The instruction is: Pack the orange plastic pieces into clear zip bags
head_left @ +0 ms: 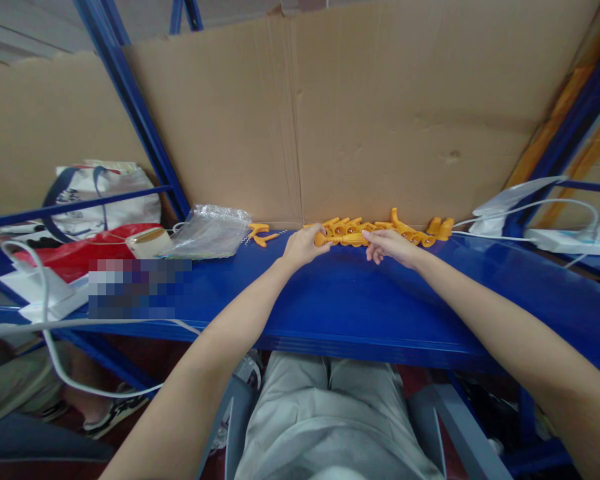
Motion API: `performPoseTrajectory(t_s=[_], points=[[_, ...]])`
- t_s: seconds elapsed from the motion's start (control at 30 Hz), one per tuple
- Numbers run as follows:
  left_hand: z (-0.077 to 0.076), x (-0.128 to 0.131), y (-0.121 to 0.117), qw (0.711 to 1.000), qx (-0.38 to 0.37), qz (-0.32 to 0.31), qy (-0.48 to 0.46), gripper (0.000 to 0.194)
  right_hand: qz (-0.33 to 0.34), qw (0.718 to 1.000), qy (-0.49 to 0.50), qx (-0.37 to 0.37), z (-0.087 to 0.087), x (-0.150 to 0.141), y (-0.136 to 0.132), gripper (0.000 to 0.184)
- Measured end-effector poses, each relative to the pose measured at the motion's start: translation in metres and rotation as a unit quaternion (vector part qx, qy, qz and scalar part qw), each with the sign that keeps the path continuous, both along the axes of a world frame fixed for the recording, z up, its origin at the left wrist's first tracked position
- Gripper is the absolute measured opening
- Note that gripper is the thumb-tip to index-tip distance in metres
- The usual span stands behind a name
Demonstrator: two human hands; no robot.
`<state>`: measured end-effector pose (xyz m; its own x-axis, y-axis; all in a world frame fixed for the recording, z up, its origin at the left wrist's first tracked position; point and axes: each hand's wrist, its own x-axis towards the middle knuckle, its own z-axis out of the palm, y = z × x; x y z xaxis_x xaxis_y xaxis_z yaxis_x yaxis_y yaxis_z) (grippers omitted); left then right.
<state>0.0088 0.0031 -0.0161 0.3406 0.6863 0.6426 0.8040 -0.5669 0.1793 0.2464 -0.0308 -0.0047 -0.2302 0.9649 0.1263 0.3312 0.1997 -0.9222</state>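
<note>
Both my hands are at the back of the blue table, at a row of orange-yellow plastic parts. A slim piece of the same colour stretches between them. My left hand has its thumb and fingers closed around the rounded left end of that piece. At its right end, the thumb and forefinger of my right hand pinch it, the other fingers curled below. Part of the row is hidden behind my hands. To the left lie a few branched orange pieces with small metal bits, perhaps screws or chain.
Cardboard walls off the back. Left are a clear plastic bag, a red bag, a white tote and a cable. A white power strip lies right. Another person's leg shows lower left.
</note>
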Motion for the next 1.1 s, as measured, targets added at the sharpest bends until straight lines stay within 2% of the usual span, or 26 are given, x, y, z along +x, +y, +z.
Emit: performPoseTrajectory(t_s=[0.2, 0.3, 0.43, 0.67, 0.83, 0.9, 1.03, 1.1], points=[[0.001, 0.000, 0.000, 1.000, -0.006, 0.008, -0.008, 0.027, 0.016, 0.999, 0.010, 0.031, -0.002, 0.004, 0.005, 0.030], [0.001, 0.000, 0.000, 1.000, 0.000, 0.007, -0.012, 0.027, 0.033, 0.998, 0.016, 0.047, -0.002, 0.008, 0.006, 0.043], [0.000, 0.000, 0.000, 1.000, 0.016, -0.006, -0.013, 0.026, 0.047, 0.997, 0.015, 0.053, -0.002, 0.007, 0.003, 0.042], [-0.001, 0.000, 0.001, 0.999, 0.031, -0.021, -0.012, 0.026, 0.004, 1.000, -0.015, 0.001, -0.002, -0.001, 0.002, 0.056], [0.004, 0.000, -0.003, 1.000, 0.009, -0.002, -0.019, 0.027, 0.048, 0.998, -0.016, 0.033, 0.002, 0.006, 0.001, 0.035], [0.006, 0.001, -0.004, 1.000, 0.000, 0.003, -0.017, 0.027, 0.048, 0.997, -0.009, 0.059, 0.002, 0.008, 0.001, 0.041], [0.006, 0.001, -0.005, 1.000, -0.004, 0.007, -0.015, 0.027, 0.025, 0.996, 0.007, 0.091, 0.001, 0.003, 0.000, 0.034], [0.005, 0.001, -0.005, 1.000, -0.004, 0.008, -0.016, 0.028, 0.024, 0.995, 0.006, 0.093, 0.001, -0.002, -0.002, 0.040]])
